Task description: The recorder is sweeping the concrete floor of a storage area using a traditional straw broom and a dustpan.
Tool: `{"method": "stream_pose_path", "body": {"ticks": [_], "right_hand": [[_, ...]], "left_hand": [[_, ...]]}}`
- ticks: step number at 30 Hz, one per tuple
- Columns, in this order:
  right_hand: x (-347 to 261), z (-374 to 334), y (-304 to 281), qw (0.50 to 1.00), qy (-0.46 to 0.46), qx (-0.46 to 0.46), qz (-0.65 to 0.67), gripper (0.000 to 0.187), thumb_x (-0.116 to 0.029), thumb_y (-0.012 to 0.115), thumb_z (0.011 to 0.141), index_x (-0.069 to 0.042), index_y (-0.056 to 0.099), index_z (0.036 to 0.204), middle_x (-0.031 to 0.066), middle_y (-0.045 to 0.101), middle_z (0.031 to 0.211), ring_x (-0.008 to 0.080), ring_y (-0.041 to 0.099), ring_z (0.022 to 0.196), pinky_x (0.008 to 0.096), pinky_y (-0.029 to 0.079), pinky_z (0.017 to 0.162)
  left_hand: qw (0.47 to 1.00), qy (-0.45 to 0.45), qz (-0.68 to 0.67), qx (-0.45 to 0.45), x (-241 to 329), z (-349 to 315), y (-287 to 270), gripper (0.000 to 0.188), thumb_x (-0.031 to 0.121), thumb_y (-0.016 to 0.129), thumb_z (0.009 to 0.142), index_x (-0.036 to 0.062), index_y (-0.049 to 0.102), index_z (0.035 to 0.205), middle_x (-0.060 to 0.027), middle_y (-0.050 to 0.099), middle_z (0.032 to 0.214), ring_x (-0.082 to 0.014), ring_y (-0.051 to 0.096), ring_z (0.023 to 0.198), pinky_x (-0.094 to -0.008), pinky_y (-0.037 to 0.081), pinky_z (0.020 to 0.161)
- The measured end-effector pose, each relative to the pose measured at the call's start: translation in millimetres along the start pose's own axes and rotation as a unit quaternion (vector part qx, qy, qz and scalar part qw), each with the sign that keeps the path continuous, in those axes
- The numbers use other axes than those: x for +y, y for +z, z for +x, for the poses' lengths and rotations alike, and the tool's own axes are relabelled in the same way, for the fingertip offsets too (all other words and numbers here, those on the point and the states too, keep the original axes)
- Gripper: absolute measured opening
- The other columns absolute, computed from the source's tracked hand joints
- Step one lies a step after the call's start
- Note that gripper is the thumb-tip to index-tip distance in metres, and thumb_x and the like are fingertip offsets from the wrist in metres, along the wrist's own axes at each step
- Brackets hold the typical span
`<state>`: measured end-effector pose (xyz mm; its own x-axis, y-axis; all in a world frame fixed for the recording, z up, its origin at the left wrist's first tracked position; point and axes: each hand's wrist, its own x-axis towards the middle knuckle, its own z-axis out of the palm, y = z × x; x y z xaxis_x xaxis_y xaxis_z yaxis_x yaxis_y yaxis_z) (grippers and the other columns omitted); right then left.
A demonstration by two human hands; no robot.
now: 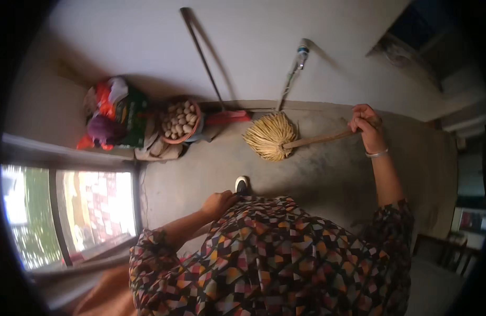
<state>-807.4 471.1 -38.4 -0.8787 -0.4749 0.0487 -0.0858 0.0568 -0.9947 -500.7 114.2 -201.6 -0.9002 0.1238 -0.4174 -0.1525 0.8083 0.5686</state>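
My right hand [365,122] is closed around the upper end of a wooden handle, out to the right. The handle slants left to a mop [271,136] with a bushy head of thick yellow strands, which rests on the floor near the wall. My left hand [219,204] is curled against the front hem of my patterned shirt [269,247]; its fingertips are hidden, so what they hold cannot be made out. One dark shoe [242,185] with a white toe shows beyond the hem.
Against the wall lean a red dustpan [228,116] with a long dark handle and another pole [290,87], its foot behind the mop head. A basin [196,124] of round brownish items and several bags [108,118] stand at left, above a window [95,210].
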Motion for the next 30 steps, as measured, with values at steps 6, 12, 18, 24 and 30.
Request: {"method": "stream_pose_path", "body": {"ticks": [6, 12, 18, 24, 30], "right_hand": [[1, -28, 20, 0.999, 0.014, 0.048, -0.009, 0.017, -0.004, 0.053, 0.081, 0.000, 0.053, 0.098, 0.0010, 0.053, 0.070, 0.0085, 0.052, 0.065, 0.0268, 0.046, 0.069], [0, -69, 53, 0.999, -0.009, 0.047, -0.016, 0.011, -0.001, 0.056, 0.081, 0.001, 0.056, 0.091, 0.0079, 0.059, 0.089, 0.0099, 0.054, 0.068, 0.0250, 0.047, 0.066], [8, -95, 91, 0.990, -0.113, -0.005, -0.087, 0.013, -0.001, 0.061, 0.075, -0.003, 0.059, 0.088, 0.0076, 0.063, 0.089, 0.0172, 0.060, 0.074, 0.0289, 0.049, 0.068], [8, -120, 45, 0.989, -0.119, -0.065, -0.051, 0.021, -0.001, 0.063, 0.074, -0.008, 0.061, 0.094, 0.0058, 0.064, 0.085, 0.0202, 0.063, 0.073, 0.0304, 0.049, 0.068], [19, -160, -33, 0.991, -0.117, -0.054, -0.038, 0.021, -0.004, 0.062, 0.077, -0.010, 0.061, 0.097, 0.0030, 0.061, 0.082, 0.0186, 0.059, 0.069, 0.0302, 0.047, 0.065]], "left_hand": [[0.992, 0.001, 0.107, -0.063, -60, 17, -45, 0.027, 0.038, 0.053, 0.086, 0.0124, 0.060, 0.082, -0.0131, 0.064, 0.078, -0.0358, 0.062, 0.075, -0.0448, 0.049, 0.065], [0.983, 0.084, 0.065, -0.149, -12, 95, -49, 0.036, 0.037, 0.063, 0.080, 0.0081, 0.059, 0.101, -0.0130, 0.063, 0.097, -0.0319, 0.060, 0.090, -0.0405, 0.048, 0.078], [0.943, 0.291, -0.099, 0.127, 161, 184, -17, 0.042, 0.024, 0.069, 0.072, 0.0079, 0.056, 0.110, -0.0129, 0.060, 0.103, -0.0313, 0.058, 0.096, -0.0402, 0.046, 0.084], [0.943, 0.312, -0.110, -0.034, 192, 217, 50, 0.030, 0.016, 0.069, 0.066, 0.0101, 0.059, 0.093, -0.0073, 0.062, 0.091, -0.0300, 0.058, 0.093, -0.0397, 0.044, 0.081], [0.966, 0.220, -0.137, -0.006, 234, 247, 118, 0.027, 0.004, 0.068, 0.061, 0.0082, 0.060, 0.086, -0.0114, 0.062, 0.085, -0.0330, 0.057, 0.089, -0.0407, 0.046, 0.074]]}}
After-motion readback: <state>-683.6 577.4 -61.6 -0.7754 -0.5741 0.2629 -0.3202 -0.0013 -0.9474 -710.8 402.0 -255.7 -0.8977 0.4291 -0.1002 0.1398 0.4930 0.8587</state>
